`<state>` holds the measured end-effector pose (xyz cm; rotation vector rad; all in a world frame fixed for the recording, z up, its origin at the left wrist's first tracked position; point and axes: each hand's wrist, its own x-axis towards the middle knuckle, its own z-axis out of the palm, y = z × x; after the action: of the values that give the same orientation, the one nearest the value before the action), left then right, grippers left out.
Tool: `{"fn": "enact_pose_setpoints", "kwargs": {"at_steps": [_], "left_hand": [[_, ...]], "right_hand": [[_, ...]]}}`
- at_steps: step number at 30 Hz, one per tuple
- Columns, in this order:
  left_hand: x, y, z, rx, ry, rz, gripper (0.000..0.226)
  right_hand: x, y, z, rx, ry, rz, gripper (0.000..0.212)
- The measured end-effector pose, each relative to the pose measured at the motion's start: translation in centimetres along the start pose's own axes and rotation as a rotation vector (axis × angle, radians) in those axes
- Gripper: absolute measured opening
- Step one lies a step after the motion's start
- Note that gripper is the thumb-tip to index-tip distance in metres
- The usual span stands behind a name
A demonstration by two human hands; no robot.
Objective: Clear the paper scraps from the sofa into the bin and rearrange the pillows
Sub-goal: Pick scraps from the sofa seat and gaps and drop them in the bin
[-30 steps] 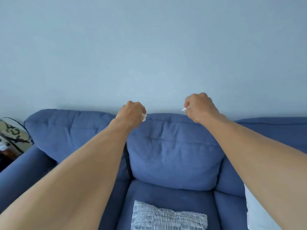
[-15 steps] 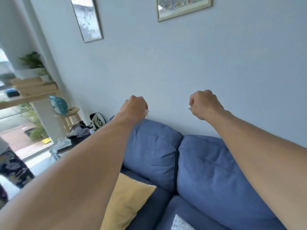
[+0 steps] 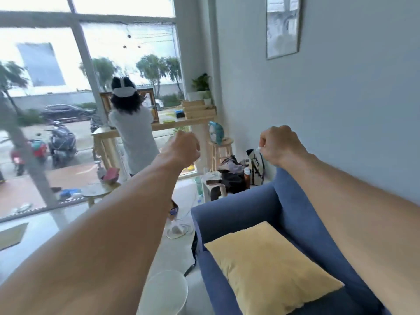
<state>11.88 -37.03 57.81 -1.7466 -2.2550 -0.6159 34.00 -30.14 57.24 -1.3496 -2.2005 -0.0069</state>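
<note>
Both my arms reach forward at chest height. My left hand [image 3: 183, 147] is a closed fist; a white paper scrap showed in it earlier but is hidden now. My right hand [image 3: 280, 144] is closed on a paper scrap [image 3: 259, 148] whose white tip pokes out by the thumb. Below lies a yellow pillow [image 3: 270, 262] on the seat of the blue sofa [image 3: 229, 214], near its left armrest. A white round bin [image 3: 166, 292] stands on the floor beside that armrest, under my left forearm.
A person [image 3: 134, 130] with a headset stands facing a wooden counter by the big window. Bags and clutter [image 3: 234, 173] sit on a low table past the armrest, with a stool [image 3: 221, 147] and a small round table [image 3: 97, 190] nearby. Cables lie on the floor.
My view has swung left from the sofa back to the sofa's left end, the room and the bin. Both fists stay closed and raised.
</note>
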Motion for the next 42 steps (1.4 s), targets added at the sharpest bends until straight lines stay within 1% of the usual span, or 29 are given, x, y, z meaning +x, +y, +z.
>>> {"fn": "enact_pose_setpoints", "kwargs": {"at_steps": [3,5,7,9,12,16,19,24,31,34,36,40,42], "left_hand": [[-2.1,-7.1,-2.6,0.069,0.035,-0.098,0.015],[-3.6,-11.4,-4.6,0.089,0.050,-0.167,0.013],[-4.9,-15.2,-6.5,0.114,0.085,-0.234,0.013],[-5.7,-18.5,-8.0,0.141,0.114,-0.292,0.014],[-6.2,-22.1,-9.0,0.162,0.138,-0.347,0.014],[-5.4,-25.0,-8.5,0.159,0.132,-0.375,0.014],[-3.2,-26.8,-7.5,0.176,0.148,-0.394,0.015],[3.4,-29.5,-4.3,0.189,0.157,-0.364,0.014],[9.6,-33.5,1.7,0.130,0.122,-0.384,0.014],[10.4,-35.3,4.7,0.151,0.111,-0.402,0.014],[10.1,-36.7,7.5,0.123,0.100,-0.409,0.016],[8.6,-39.6,14.2,0.108,0.082,-0.409,0.019],[6.9,-41.0,18.4,0.083,0.092,-0.410,0.023]], "right_hand": [[0.9,-7.0,2.5,0.037,-0.011,-0.111,0.019],[1.4,-11.4,3.8,0.085,-0.011,-0.173,0.015],[1.9,-15.2,5.0,0.118,-0.027,-0.212,0.011],[2.5,-18.4,6.0,0.148,-0.038,-0.249,0.012],[3.5,-22.0,7.8,0.193,-0.051,-0.318,0.012],[5.6,-24.4,10.2,0.213,-0.048,-0.362,0.016],[8.3,-25.2,12.2,0.217,-0.059,-0.375,0.005],[15.2,-25.8,16.9,0.240,-0.051,-0.391,0.004],[21.5,-26.2,23.0,0.225,-0.116,-0.396,0.003],[22.8,-26.4,26.4,0.219,-0.117,-0.385,0.004],[22.7,-26.3,29.8,0.216,-0.129,-0.388,0.006],[21.7,-25.5,37.1,0.209,-0.115,-0.404,0.009],[20.5,-24.9,41.3,0.203,-0.096,-0.405,0.007]]}}
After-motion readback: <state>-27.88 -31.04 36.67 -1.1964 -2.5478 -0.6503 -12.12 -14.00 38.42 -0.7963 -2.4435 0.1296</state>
